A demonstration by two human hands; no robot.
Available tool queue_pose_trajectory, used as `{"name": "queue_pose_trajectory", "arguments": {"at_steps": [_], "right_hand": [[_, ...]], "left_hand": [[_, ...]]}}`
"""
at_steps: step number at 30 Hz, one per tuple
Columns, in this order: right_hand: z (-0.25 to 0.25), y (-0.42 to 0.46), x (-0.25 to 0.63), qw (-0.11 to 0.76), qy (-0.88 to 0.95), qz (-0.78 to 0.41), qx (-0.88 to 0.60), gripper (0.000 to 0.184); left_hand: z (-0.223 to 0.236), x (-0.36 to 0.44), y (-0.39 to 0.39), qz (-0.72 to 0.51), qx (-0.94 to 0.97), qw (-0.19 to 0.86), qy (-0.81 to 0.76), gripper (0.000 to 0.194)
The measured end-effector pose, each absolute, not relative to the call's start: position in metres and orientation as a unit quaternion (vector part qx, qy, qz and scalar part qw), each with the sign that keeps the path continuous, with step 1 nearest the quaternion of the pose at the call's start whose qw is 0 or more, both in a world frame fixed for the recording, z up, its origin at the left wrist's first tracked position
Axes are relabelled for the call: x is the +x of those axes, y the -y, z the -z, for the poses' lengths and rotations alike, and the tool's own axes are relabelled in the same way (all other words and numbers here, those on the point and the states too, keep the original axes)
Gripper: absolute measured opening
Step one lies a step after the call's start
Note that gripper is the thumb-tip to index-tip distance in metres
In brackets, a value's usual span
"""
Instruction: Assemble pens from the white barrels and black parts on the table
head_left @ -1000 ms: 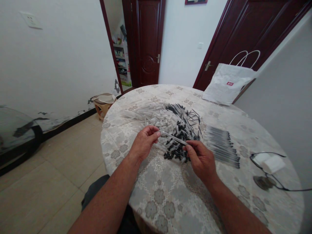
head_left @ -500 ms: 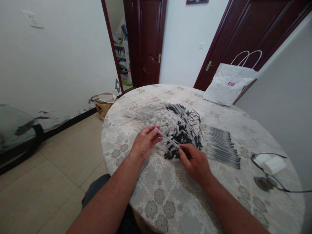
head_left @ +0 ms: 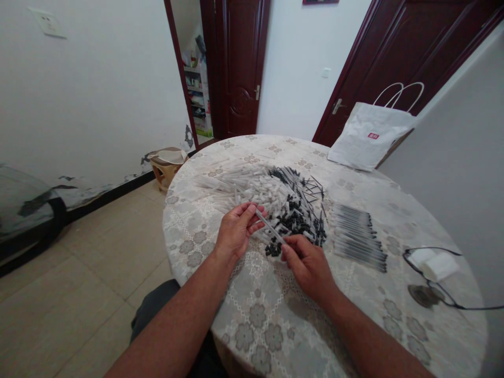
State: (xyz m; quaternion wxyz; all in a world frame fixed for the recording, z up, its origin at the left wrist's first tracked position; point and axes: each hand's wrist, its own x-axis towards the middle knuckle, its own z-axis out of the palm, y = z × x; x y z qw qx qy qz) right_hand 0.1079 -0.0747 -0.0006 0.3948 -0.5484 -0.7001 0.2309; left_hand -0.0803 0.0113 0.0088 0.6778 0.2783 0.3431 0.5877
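A slim translucent pen [head_left: 271,226] is stretched slantwise between my two hands, above the near edge of a pile of parts. My left hand [head_left: 240,223] pinches its upper left end between thumb and forefinger, the other fingers loosely curled. At the lower right end, my right hand [head_left: 305,257] has its thumb and fingertips closed on the pen and covers that tip. Just beyond lie loose translucent tubes [head_left: 232,184], small black pieces [head_left: 297,223] and thin black sticks [head_left: 311,189]. Several similar pens [head_left: 358,236] with black ends lie in a row to the right.
A patterned cloth covers the round table [head_left: 258,317]. Eyeglasses [head_left: 437,286], a white folded bundle [head_left: 439,265] and a dark round object [head_left: 423,295] lie on the right. At the back right stands a white paper bag [head_left: 370,139]. A stool [head_left: 167,165] is by the left wall.
My right hand has shifted slightly left, closer to my left hand, with the pen still held between them. My left hand has barely moved.
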Motion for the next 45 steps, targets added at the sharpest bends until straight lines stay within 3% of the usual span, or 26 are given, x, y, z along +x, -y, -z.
{"name": "queue_pose_trajectory", "arguments": {"at_steps": [9, 12, 14, 17, 22, 27, 36, 45], "right_hand": [[0.008, 0.066, 0.108, 0.461, 0.464, -0.569, -0.498, 0.032], [0.008, 0.062, 0.110, 0.450, 0.439, -0.604, -0.489, 0.031], [0.005, 0.062, 0.112, 0.440, 0.496, -0.555, -0.502, 0.027], [-0.003, 0.062, 0.117, 0.416, 0.636, -0.374, -0.532, 0.018], [-0.017, 0.059, 0.131, 0.350, 0.751, -0.198, -0.524, 0.009], [-0.028, 0.059, 0.168, 0.240, 0.816, -0.127, -0.510, 0.004], [-0.029, 0.057, 0.271, 0.070, 0.671, 0.018, -0.738, 0.015], [-0.016, 0.044, 0.277, 0.006, 0.607, 0.068, -0.792, 0.026]], "left_hand": [[-0.006, -0.080, -0.011, -0.580, 0.293, 0.681, -0.337, 0.027], [-0.007, -0.079, -0.010, -0.575, 0.300, 0.680, -0.342, 0.027], [-0.007, -0.078, -0.008, -0.574, 0.317, 0.669, -0.349, 0.029], [-0.007, -0.077, -0.006, -0.554, 0.391, 0.635, -0.370, 0.033], [-0.006, -0.073, -0.001, -0.391, 0.579, 0.586, -0.411, 0.036], [-0.007, -0.070, 0.005, -0.282, 0.714, 0.501, -0.400, 0.031], [-0.006, -0.090, -0.006, -0.331, 0.735, 0.300, -0.511, 0.034], [0.000, -0.106, -0.018, -0.301, 0.764, 0.165, -0.546, 0.035]]}}
